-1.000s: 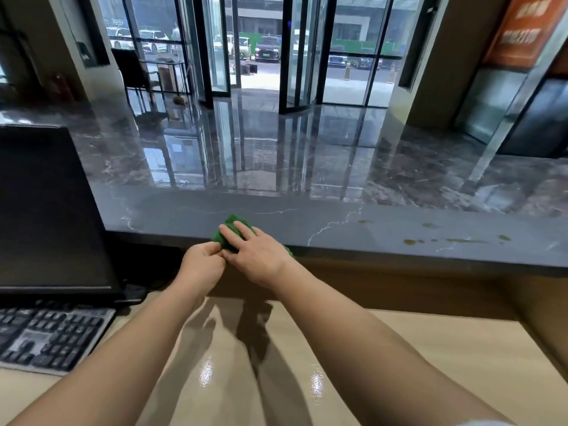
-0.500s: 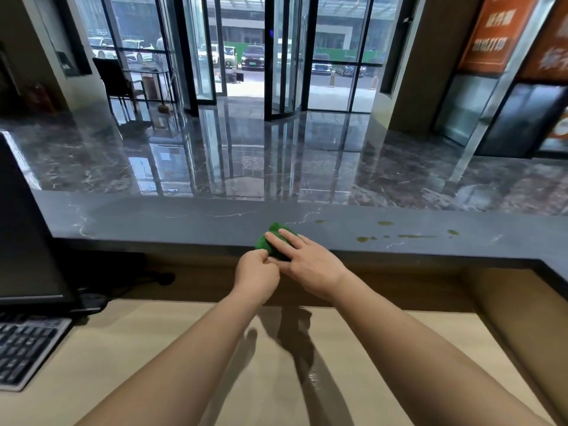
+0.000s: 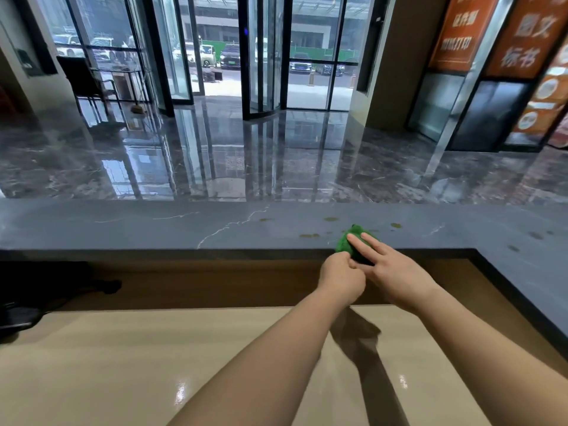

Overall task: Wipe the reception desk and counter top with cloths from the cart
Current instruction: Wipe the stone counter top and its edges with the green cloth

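Lobby in the background: glossy dark marble floor, glass doors, parked cars outside, orange signs far right. Dark chair far left by the glass.

Grey stone counter across mid frame, white veins, turning toward the near side at its right end. Yellowish spots scattered on it: some just left of the cloth, others beyond it and to its right.

Green cloth bunched on the counter, close to the near edge, right of centre. Right hand laid over it, fingers straight and spread, pressing down on top; grip wide, nothing clasped. Left hand touching the right, fingers curled, grip narrow, pinching the cloth's near left corner at the counter's edge.

Lower beige worktop under both forearms, glossy, with light glints and arm shadows. Black cables and a dark object at its far left; too dim to name.
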The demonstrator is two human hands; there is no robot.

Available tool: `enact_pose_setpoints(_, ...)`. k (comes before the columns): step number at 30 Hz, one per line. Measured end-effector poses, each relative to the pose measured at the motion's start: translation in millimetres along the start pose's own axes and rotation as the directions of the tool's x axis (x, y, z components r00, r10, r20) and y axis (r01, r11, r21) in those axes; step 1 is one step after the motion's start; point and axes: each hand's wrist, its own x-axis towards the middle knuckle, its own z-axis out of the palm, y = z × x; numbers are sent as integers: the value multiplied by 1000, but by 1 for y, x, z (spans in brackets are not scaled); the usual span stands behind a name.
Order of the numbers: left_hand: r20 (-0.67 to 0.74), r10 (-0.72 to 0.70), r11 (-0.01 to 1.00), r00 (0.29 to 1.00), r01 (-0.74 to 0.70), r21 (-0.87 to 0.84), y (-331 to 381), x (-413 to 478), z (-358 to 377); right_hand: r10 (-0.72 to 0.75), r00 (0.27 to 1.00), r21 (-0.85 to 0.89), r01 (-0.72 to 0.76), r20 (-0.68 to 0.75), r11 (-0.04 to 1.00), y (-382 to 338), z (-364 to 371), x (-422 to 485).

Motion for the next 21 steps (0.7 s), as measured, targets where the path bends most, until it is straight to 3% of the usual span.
enact_pose_setpoints(3,141,-13,1000,990,15,-8,6,3,13,92,995,74,-95,34,993,14,-3,-15)
enact_pose_setpoints(6,205,16,1000,979,-18,8,2,1,2,262,955,355,-295,139,887,21,-8,-16)
enact_pose_setpoints(7,181,50,998,982,-55,27,0,1,-8,353,925,500,-374,140,781,22,-11,-12)
enact_pose_setpoints(9,77,104,991,992,-110,79,-3,-1,-37,542,813,771,-480,212,419,27,-19,-2)
enact_pose_setpoints(11,-64,128,980,990,-116,160,-8,-5,-76,688,654,891,-454,314,25,35,-28,8)
enact_pose_setpoints(12,-132,124,969,983,-92,228,-13,-7,-98,745,580,894,-446,330,-49,39,-30,13)
enact_pose_setpoints(14,-242,101,910,965,9,415,-23,-13,-138,802,519,830,-556,296,53,43,-29,24)
enact_pose_setpoints(17,-266,35,631,963,185,754,-34,-25,-184,752,572,558,-760,328,335,29,-19,44)
enact_pose_setpoints(19,-210,-21,504,978,191,842,-39,-34,-198,744,567,434,-804,353,406,10,-18,57)
enact_pose_setpoints(21,-158,-39,477,987,157,865,-45,-37,-204,720,606,443,-778,338,446,-18,-26,77)
